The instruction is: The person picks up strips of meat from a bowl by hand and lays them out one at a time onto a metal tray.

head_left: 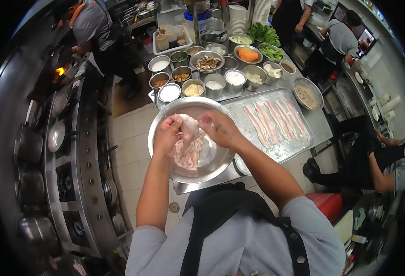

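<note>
Both my hands are over a large steel bowl point(216, 158), which holds a heap of raw pink-and-white meat pieces point(186, 157). A pale slice of raw meat point(190, 126) is lifted above the heap. My left hand point(168, 135) is closed on the slice's left side. My right hand point(218, 129) has its fingers bent together at the slice's upper right edge, pinching it as far as I can see. Beside the bowl, to the right, a metal tray point(283, 154) carries several long raw meat strips point(276, 120) laid side by side.
Behind the bowl stand several steel containers point(214, 83), carrots point(248, 54) and leafy greens point(263, 34). A bowl point(308, 94) sits at the table's right corner. Stoves point(69, 184) line the left. A seated person point(372, 156) is at right; other people work behind.
</note>
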`<action>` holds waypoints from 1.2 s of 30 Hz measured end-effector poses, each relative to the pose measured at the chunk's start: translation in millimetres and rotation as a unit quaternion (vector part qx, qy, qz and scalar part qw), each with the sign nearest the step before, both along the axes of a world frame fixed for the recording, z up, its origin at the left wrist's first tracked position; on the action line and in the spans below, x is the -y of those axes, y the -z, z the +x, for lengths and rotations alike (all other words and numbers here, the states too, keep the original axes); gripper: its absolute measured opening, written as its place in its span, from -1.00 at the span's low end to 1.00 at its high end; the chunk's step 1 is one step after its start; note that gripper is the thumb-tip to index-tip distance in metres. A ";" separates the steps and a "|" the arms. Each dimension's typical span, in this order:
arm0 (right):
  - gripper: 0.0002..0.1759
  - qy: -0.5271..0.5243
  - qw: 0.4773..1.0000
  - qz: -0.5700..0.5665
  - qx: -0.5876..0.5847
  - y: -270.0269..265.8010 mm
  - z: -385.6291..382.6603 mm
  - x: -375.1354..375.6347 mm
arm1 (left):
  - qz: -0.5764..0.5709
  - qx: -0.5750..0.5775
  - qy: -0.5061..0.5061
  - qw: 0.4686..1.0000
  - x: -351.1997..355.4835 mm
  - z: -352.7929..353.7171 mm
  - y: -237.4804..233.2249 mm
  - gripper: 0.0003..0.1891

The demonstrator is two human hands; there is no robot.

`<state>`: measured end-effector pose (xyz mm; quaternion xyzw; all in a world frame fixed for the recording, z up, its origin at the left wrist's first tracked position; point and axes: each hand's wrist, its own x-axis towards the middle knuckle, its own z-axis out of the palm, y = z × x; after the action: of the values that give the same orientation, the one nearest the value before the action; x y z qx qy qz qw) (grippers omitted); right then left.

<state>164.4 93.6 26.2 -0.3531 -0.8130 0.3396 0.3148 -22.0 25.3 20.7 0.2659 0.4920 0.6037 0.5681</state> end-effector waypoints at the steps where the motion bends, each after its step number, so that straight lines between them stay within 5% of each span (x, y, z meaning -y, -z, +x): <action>1: -0.77 -0.004 1.000 -0.001 -0.002 -1.4 -1.5 3.0 | 0.003 -0.007 -0.003 1.000 1.4 3.6 -1.3 -0.85; 5: -0.65 0.005 0.997 0.043 -0.065 -5.4 -7.4 9.5 | 0.022 -0.021 -0.004 1.000 3.7 9.8 8.0 -0.85; 14: -0.72 0.002 0.992 -0.088 -0.090 -4.4 -13.8 16.9 | 0.036 -0.114 -0.052 0.991 17.1 19.8 12.3 -0.76; 21: -0.76 -0.010 0.994 -0.029 -0.106 12.6 -18.7 20.3 | 0.028 -0.132 -0.047 0.990 24.0 18.6 16.6 -0.80; 23: -0.79 -0.049 0.976 -0.154 -0.148 14.7 -18.5 20.2 | 0.008 -0.130 -0.054 0.990 26.1 19.3 14.1 -0.82; 27: -0.78 -0.049 0.964 -0.175 -0.196 38.4 -25.3 8.2 | -0.027 -0.158 0.004 0.987 33.0 12.3 13.7 -0.80; 29: -0.85 -0.095 0.893 -0.321 -0.301 46.0 -27.9 6.9 | -0.058 -0.253 0.033 0.965 34.3 10.3 4.0 -0.76; 31: -0.88 -0.084 0.894 -0.324 -0.298 40.3 -26.2 8.6 | -0.139 -0.459 0.030 0.877 37.7 13.1 -15.2 -0.73; 32: -0.90 -0.080 0.895 -0.329 -0.291 36.8 -25.8 8.6 | -0.092 -0.471 -0.011 0.877 37.3 14.1 -16.8 -0.67; 36: -0.88 -0.085 0.898 -0.323 -0.285 11.5 -25.5 8.8 | 0.079 -0.267 0.050 0.959 25.0 6.4 -23.0 -0.54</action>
<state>138.9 84.7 14.7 -0.2530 -0.5612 0.6952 0.3711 -15.6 0.3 43.7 0.4856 0.5625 0.5183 0.4232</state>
